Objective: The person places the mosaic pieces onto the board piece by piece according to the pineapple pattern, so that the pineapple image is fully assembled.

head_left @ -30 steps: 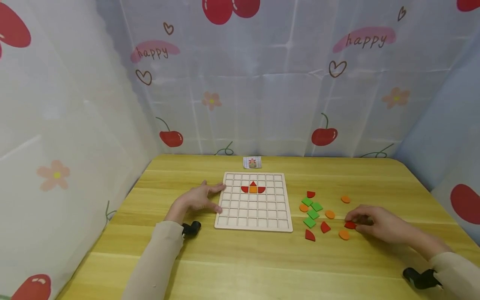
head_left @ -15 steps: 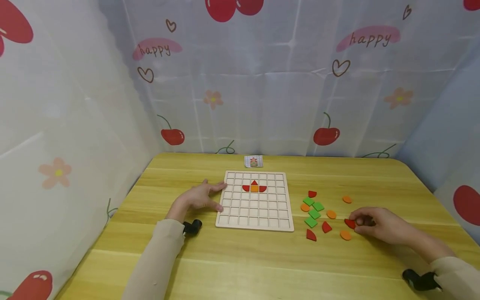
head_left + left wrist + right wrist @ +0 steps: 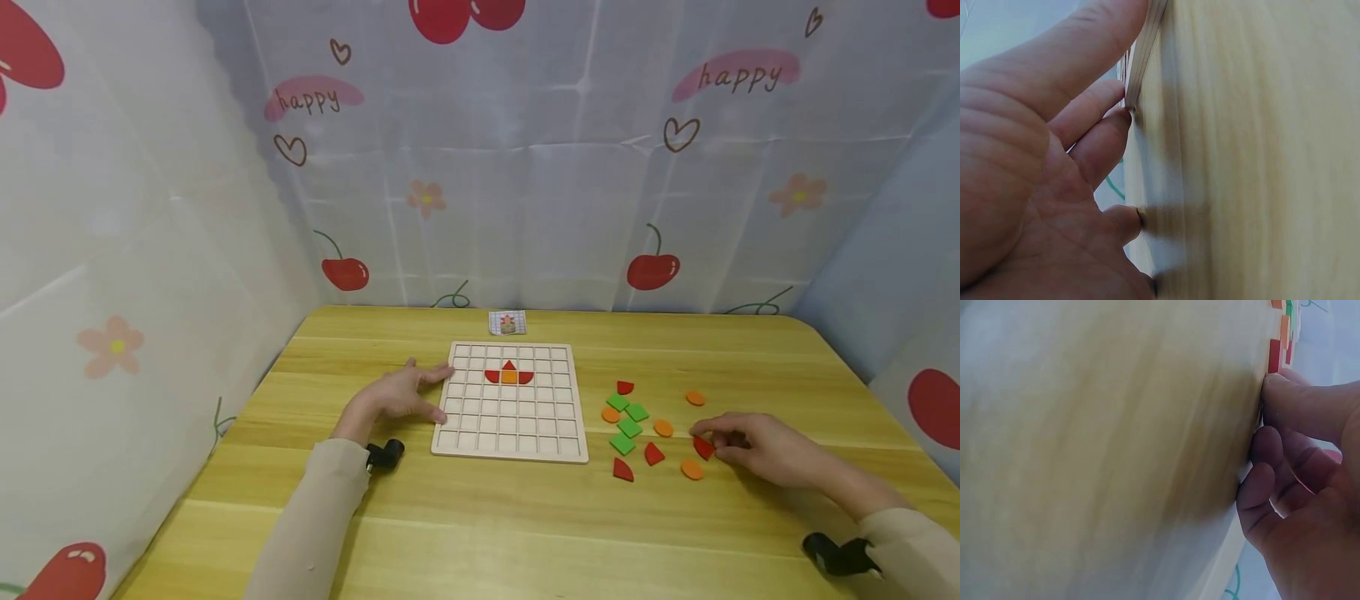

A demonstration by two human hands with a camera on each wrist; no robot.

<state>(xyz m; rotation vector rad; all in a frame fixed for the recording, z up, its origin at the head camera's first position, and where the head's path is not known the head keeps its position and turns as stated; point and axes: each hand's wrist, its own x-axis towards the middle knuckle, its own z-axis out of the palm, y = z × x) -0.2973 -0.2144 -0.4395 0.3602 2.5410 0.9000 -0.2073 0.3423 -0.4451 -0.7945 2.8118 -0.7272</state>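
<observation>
Cloth point(image 3: 555, 208) is reading "happy" twice; open-fingered left hand point(image 3: 396, 395) is touching a board point(image 3: 509, 425), right hand point(image 3: 767, 448) pinching a red piece point(image 3: 703, 448).

In the head view, your right hand point(image 3: 772, 452) partly hides a red quarter-circle piece point(image 3: 703, 448); whether the grip pinches it or only touches it can't be told. The figure on the printed card point(image 3: 507, 323) is too small to make out, and the bottom edge crops your left sleeve point(image 3: 303, 525). In the left wrist view, the wooden grid board point(image 3: 1145, 55) runs off the top, its squares hidden. In the right wrist view, the desk point(image 3: 1116, 456) is blurred and the topmost orange piece point(image 3: 1277, 303) is cut off.
</observation>
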